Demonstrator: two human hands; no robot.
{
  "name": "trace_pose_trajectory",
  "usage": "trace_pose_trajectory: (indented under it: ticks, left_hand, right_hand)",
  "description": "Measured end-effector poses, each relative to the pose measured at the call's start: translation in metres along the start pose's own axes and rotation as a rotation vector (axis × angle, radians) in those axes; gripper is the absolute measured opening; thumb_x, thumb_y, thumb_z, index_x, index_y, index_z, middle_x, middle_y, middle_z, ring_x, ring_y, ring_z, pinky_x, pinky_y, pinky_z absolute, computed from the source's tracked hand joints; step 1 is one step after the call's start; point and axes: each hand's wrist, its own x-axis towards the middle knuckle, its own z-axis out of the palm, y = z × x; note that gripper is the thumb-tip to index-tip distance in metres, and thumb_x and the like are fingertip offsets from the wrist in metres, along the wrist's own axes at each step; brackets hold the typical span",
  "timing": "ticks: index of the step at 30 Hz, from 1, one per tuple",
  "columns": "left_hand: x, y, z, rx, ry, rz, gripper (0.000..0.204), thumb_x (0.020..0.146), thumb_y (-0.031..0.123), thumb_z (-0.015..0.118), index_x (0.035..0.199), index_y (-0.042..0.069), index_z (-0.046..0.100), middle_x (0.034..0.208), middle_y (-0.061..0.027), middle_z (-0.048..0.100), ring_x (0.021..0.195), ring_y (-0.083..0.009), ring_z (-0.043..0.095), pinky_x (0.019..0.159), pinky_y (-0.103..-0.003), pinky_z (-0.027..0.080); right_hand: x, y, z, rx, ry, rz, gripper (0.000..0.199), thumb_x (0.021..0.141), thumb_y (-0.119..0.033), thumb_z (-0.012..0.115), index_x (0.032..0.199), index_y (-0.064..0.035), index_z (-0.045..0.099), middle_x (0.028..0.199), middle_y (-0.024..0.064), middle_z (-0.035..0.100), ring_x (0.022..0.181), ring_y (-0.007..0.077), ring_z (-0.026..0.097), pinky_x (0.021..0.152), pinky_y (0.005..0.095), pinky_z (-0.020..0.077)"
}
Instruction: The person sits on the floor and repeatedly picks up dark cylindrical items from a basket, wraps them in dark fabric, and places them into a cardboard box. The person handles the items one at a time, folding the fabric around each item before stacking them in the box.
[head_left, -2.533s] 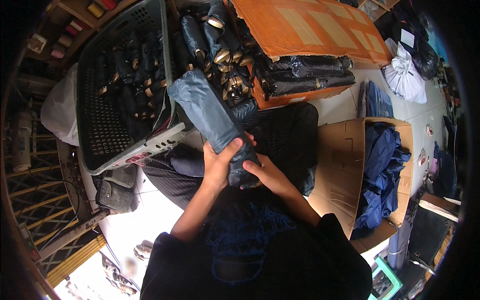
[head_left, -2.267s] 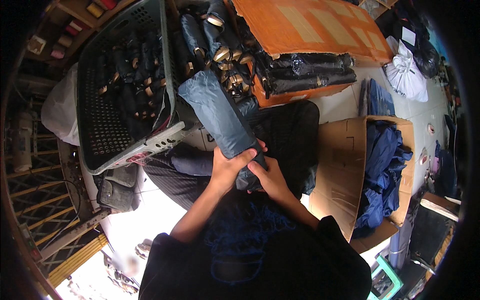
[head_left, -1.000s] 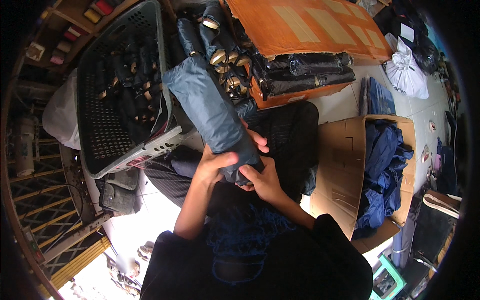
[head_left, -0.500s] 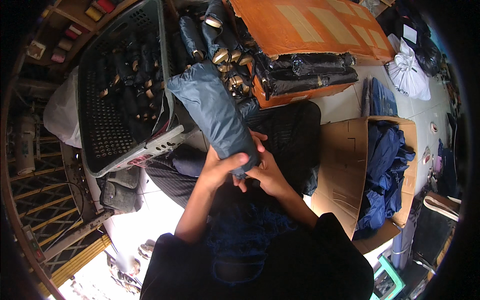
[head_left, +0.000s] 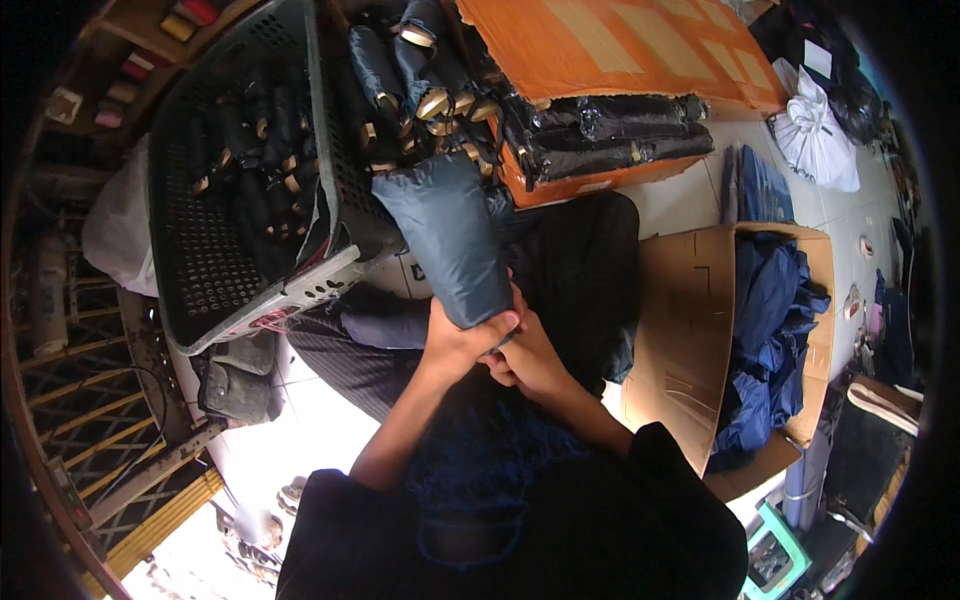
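Observation:
A long blue-grey nylon pouch (head_left: 450,240) is held in front of me, its wide far end leaning slightly left and its narrower near end in my hands. My left hand (head_left: 460,338) is closed round the near end, thumb lying across it. My right hand (head_left: 527,345) grips the same end from the right and below, fingers curled and touching the left hand. What lies inside the pouch is hidden. Just beyond its far end are several blue-grey wrapped bundles (head_left: 375,70) with pale, wood-like ends.
On the left stands a dark perforated plastic basket (head_left: 335,200) with several dark bundles inside. An orange carton (head_left: 600,50) beside black wrapped packs (head_left: 610,140) is at the back. A brown cardboard box (head_left: 680,340) with blue fabric (head_left: 765,350) stands right. My legs (head_left: 590,260) spread below.
The pouch has tilted more upright, and its far end has come lower and to the right. My hands have drawn closer together round its near end.

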Motion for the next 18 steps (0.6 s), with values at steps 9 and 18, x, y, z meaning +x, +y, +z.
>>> trace_pose_trajectory:
  ticks: [9,18]
  left_hand:
    - [-0.006,-0.02,-0.023,0.098,-0.027,0.101,0.057,0.072,0.024,0.077,0.113,-0.008,0.051,0.089,-0.0137,0.063,0.087,-0.0247,0.064,0.085,-0.037,0.05]
    - [-0.002,-0.027,-0.012,0.05,0.056,-0.012,0.033,0.077,0.013,0.067,0.103,-0.005,0.056,0.104,-0.0175,0.061,0.099,-0.0244,0.059,0.086,-0.035,0.047]
  right_hand:
    - [-0.002,-0.009,-0.021,0.163,-0.386,0.128,0.058,0.092,-0.011,0.053,0.14,-0.0173,0.022,0.075,-0.0003,0.044,0.051,0.0052,0.037,0.043,0.0209,0.0285]
    - [0.008,-0.006,-0.025,0.034,-0.405,0.028,0.061,0.097,-0.012,0.047,0.146,-0.0138,0.011,0.064,0.0005,0.039,0.049,0.0077,0.035,0.043,0.024,0.0309]
